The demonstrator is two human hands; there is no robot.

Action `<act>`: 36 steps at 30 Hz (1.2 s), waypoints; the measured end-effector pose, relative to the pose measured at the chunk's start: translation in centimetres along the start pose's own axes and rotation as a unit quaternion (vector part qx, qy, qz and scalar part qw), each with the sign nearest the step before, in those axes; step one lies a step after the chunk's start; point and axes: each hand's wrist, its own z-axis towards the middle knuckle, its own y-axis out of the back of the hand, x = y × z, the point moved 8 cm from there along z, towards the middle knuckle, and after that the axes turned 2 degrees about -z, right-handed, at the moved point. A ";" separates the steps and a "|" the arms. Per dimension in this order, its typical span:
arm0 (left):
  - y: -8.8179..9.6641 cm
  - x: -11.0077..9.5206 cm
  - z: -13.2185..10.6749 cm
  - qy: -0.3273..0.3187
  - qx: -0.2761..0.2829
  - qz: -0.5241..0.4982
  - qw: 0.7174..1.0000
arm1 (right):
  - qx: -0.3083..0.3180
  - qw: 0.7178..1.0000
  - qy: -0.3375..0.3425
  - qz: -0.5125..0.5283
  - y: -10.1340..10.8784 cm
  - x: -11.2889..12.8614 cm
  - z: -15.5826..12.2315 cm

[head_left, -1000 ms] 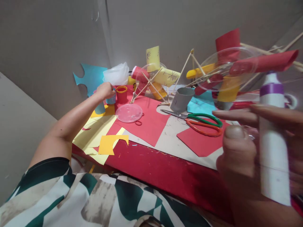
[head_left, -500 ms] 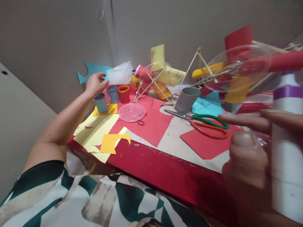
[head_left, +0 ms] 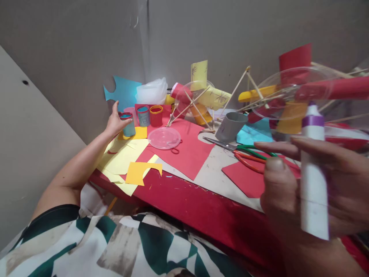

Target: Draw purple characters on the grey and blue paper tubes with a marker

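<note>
My left hand (head_left: 115,122) reaches to a small light-blue paper cup (head_left: 129,129) with a red rim. Its thumb crosses the front of the cup near the rim and the fingers are spread apart at the far side; a firm hold does not show. At the right, close to the camera, my right hand (head_left: 288,184) grips a white glue bottle (head_left: 314,184) with a purple collar, nozzle upward. Its index finger points left over the handles of the scissors (head_left: 220,143). Beside the blue cup stand a blue-grey cup (head_left: 143,117) and a red cup (head_left: 156,117).
Cut papers lie about: a red sheet (head_left: 187,154), yellow sheets (head_left: 123,157) and an orange scrap (head_left: 138,174). A clear round lid (head_left: 164,138) rests on the red sheet. A grey tapered cup (head_left: 230,127) and stick-and-paper models, including one with yellow blades (head_left: 216,97), stand behind.
My left hand has come down from above the cups to the light-blue cup, its thumb now across the front. My right hand with the glue bottle has shifted left over the scissors' handles.
</note>
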 end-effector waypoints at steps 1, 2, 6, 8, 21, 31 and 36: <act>-0.1 0.3 0.2 0.003 -0.008 -0.027 1.000 | -0.007 1.000 0.020 0.011 -0.1 0.4 0.1; -0.1 0.5 0.4 0.003 -0.018 -0.059 0.998 | -0.011 0.999 0.036 0.022 -0.1 0.8 0.1; -0.4 -0.1 0.3 0.001 -0.008 -0.223 0.975 | 0.002 0.999 0.014 0.043 -0.4 1.2 0.2; -1.5 -1.7 -0.8 0.003 0.049 -0.293 0.955 | 0.009 0.999 -0.018 0.045 -0.5 1.1 0.1; -10.3 -20.2 -16.3 -0.330 0.372 -0.347 0.795 | 0.175 0.971 0.110 0.123 -4.5 2.5 -2.3; -11.1 -20.0 -16.8 -0.362 0.394 -0.337 0.775 | 0.256 0.953 0.082 0.141 -5.9 2.0 -2.7; -7.1 -13.9 -7.7 -0.294 0.185 -0.227 0.910 | 0.158 0.979 0.073 0.110 -4.3 1.0 -2.0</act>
